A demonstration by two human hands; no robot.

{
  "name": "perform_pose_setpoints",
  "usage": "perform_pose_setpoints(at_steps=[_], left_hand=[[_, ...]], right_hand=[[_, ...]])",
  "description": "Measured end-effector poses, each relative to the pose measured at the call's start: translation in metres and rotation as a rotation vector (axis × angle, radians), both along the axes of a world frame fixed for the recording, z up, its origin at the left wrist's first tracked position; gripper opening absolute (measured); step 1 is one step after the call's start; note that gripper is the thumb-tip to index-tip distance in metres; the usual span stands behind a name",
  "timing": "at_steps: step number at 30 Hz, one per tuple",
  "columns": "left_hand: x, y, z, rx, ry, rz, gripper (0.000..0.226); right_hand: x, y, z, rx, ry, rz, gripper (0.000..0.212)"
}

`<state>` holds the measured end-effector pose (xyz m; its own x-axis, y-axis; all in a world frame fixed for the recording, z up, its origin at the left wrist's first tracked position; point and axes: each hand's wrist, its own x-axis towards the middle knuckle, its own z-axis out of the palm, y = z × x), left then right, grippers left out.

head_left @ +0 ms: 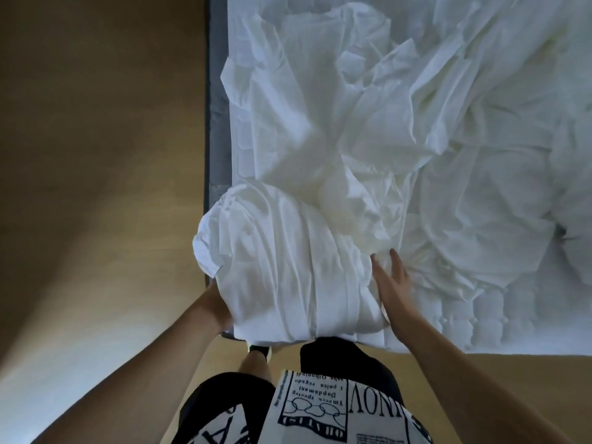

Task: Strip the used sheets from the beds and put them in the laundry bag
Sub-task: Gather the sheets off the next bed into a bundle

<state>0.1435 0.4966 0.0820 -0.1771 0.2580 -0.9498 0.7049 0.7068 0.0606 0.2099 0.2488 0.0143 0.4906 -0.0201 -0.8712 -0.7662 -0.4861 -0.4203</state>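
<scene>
A wide band of bare wooden floor (96,155) fills the left half of the frame, and a narrower strip runs along the lower right. The bed's grey side edge (215,123) runs straight down the frame just left of centre, ending at the corner nearest the person in the lower middle. A strip of quilted mattress (464,315) is exposed along the bed's near edge at right.

Crumpled white sheets (384,123) are spread over the mattress across the upper right. A bundled mass of sheet (282,270) is gathered at the near corner, overhanging the grey edge slightly.

The left hand (221,310) is placed under the bundle's left side; its fingers are hidden by the cloth, so its grip cannot be told. The right hand (392,283) is laid flat against the bundle's right side, fingers straight and slightly spread, touching the cloth.

A black-and-white printed shirt (320,408) is seen at the bottom centre.
</scene>
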Motion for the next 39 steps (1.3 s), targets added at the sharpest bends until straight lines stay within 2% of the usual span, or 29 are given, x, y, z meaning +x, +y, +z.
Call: perform_pose_setpoints(at_steps=[2,5,6,9,13,17,21,24,27,30,33,35,37,39], left_hand=[[-0.017,-0.007,-0.003,-0.087,-0.037,0.098,0.035],[-0.038,-0.013,-0.001,-0.132,-0.089,0.217,0.048],[-0.039,-0.012,0.001,-0.13,-0.109,0.2,0.048],[-0.035,-0.007,0.011,-0.141,-0.173,0.131,0.035],[-0.026,0.006,0.034,-0.056,-0.283,-0.063,0.038],[-0.04,0.003,0.058,-0.055,-0.362,-0.248,0.037],[-0.069,0.008,0.07,-0.14,-0.309,-0.395,0.039],[-0.084,0.015,0.074,-0.24,-0.229,-0.673,0.058],[-0.086,0.016,0.077,-0.291,-0.194,-0.855,0.05],[-0.075,0.025,0.068,-0.179,-0.199,-0.924,0.053],[-0.059,0.03,0.049,-0.049,-0.313,-0.732,0.058],[-0.053,0.024,0.037,0.036,-0.447,-0.701,0.069],[-0.053,0.015,0.028,0.201,-0.557,-0.925,0.102],[-0.058,0.005,0.02,0.362,-0.64,-1.368,0.123]], right_hand=[[-0.02,-0.004,-0.003,0.202,0.21,-0.146,0.099],[-0.033,0.01,0.022,0.355,0.274,-0.266,0.053],[-0.035,0.014,0.027,0.392,0.27,-0.25,0.05],[-0.033,0.018,0.05,0.451,0.165,-0.288,0.063],[-0.039,0.025,0.077,0.454,0.047,-0.145,0.072],[-0.056,0.043,0.105,0.201,-0.164,-0.009,0.046],[-0.085,0.039,0.123,0.105,-0.061,-0.011,0.06],[-0.103,0.031,0.133,0.106,0.127,-0.016,0.036],[-0.11,0.026,0.129,0.177,0.198,-0.175,0.04],[-0.101,0.03,0.12,0.254,0.076,-0.406,0.045],[-0.083,0.038,0.117,0.307,-0.056,-0.402,0.049],[-0.07,0.044,0.111,0.238,-0.127,-0.323,0.079],[-0.064,0.048,0.112,0.108,-0.236,-0.159,0.089],[-0.067,0.049,0.11,0.011,-0.36,-0.018,0.086]])
